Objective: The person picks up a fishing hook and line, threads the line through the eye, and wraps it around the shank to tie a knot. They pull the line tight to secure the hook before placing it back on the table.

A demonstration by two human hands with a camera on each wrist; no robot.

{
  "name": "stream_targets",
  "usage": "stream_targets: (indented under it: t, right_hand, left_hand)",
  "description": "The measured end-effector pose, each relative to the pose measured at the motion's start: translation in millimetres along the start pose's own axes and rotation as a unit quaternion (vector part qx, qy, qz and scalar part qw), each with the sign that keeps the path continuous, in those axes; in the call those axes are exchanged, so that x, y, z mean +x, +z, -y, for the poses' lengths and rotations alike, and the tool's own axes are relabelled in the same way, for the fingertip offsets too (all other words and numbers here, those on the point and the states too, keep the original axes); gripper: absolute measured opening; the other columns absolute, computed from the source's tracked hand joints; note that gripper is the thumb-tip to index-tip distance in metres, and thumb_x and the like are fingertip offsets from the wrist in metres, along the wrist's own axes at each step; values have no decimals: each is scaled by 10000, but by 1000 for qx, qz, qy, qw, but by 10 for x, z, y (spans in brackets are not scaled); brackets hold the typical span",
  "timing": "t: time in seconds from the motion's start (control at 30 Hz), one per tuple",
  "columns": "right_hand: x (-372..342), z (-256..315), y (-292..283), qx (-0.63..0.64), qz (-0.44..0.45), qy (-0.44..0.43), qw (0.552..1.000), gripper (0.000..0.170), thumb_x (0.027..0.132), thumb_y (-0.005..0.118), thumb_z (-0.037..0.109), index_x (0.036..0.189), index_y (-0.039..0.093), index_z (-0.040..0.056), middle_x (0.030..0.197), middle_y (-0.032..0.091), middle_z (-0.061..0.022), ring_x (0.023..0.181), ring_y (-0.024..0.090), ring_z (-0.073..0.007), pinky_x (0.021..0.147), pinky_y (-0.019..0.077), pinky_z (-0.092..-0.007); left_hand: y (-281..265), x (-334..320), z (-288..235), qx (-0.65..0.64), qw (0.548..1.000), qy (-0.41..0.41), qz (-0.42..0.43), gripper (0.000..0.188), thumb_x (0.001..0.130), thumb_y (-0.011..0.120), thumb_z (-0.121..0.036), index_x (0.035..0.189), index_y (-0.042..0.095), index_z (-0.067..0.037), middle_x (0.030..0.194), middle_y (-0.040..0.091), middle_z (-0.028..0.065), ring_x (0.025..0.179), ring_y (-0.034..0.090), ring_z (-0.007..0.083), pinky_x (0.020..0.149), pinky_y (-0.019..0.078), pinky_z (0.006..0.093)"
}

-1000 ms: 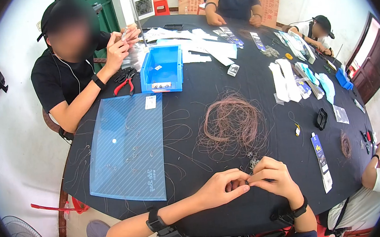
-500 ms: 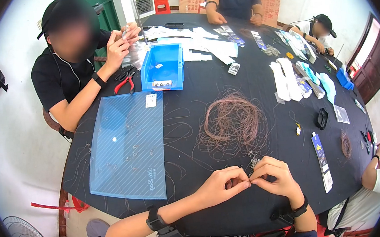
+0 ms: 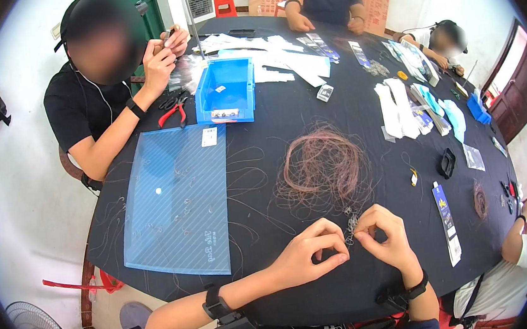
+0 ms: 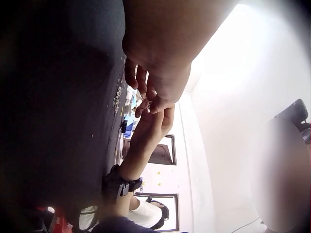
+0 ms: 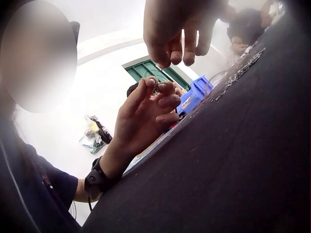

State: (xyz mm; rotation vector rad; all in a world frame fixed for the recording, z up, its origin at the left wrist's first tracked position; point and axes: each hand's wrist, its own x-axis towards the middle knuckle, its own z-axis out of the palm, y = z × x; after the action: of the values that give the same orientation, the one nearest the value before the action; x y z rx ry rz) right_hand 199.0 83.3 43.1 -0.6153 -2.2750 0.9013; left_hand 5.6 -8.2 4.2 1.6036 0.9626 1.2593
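Observation:
My left hand [image 3: 310, 254] pinches a tiny fish hook with thin fishing line [image 5: 156, 86] between thumb and forefinger; most of the hook is hidden by the fingertips. Just to its right, my right hand [image 3: 386, 235] has thumb and forefinger together on the fine line, the fingertips of both hands a small gap apart. Both hands are raised over the black table near its front edge. Behind the fingertips lies a small heap of metal hooks [image 3: 350, 218]. Beyond it spreads a loose, tangled bundle of reddish-brown line [image 3: 324, 165].
Left of my hands lies a blue file bag [image 3: 175, 204] with hooks and looped lines on it. A blue bin [image 3: 225, 95] and red-handled pliers [image 3: 172, 116] are farther back. A printed card [image 3: 447, 223] and black tray [image 3: 446, 163] lie right. Other people sit around the table.
My hands, whose fingertips met earlier, have drawn slightly apart, the right one moving up and to the right. The heap of hooks and the line bundle stay in place.

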Motion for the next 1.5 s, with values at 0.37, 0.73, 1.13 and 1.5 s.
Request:
stream_targets:
  t: [0.37, 0.73, 1.13, 1.5]
  right_hand:
    - [-18, -138, -112, 162, -58, 133, 976, 38, 859, 628, -5, 893, 643, -12, 908, 599, -54, 758, 582, -92, 640, 471, -205]
    - [-11, -341, -145, 195, -132, 140, 962, 41, 911, 565, 24, 890, 591, 0, 894, 554, -37, 672, 534, -61, 524, 412, -178]
    - [-20, -740, -323, 135, -272, 103, 947, 129, 997, 504, 187, 956, 538, 69, 715, 459, 20, 570, 382, -26, 468, 298, -167]
    - [-2, -699, -234, 151, -218, 83, 961, 109, 989, 505, 158, 933, 507, 64, 856, 441, -4, 653, 446, -47, 472, 328, -174]
  left_hand:
    - [-33, 7, -46, 21, 999, -37, -24, 58, 853, 679, -109, 881, 684, -58, 1054, 547, 44, 808, 521, 85, 600, 444, 216]
    - [-88, -2, -272, 117, 987, 96, -48, 46, 795, 693, -72, 818, 653, -71, 1078, 590, 73, 909, 552, 192, 707, 470, 288]
    - [-76, -1325, -898, 375, 887, -197, -184, 305, 768, 725, -142, 1040, 624, -48, 997, 536, 101, 915, 553, 266, 724, 470, 356]
    - [-156, -1333, -886, 496, 761, -289, -303, 341, 736, 750, -112, 1053, 633, -65, 919, 497, 97, 846, 481, 275, 736, 404, 359]
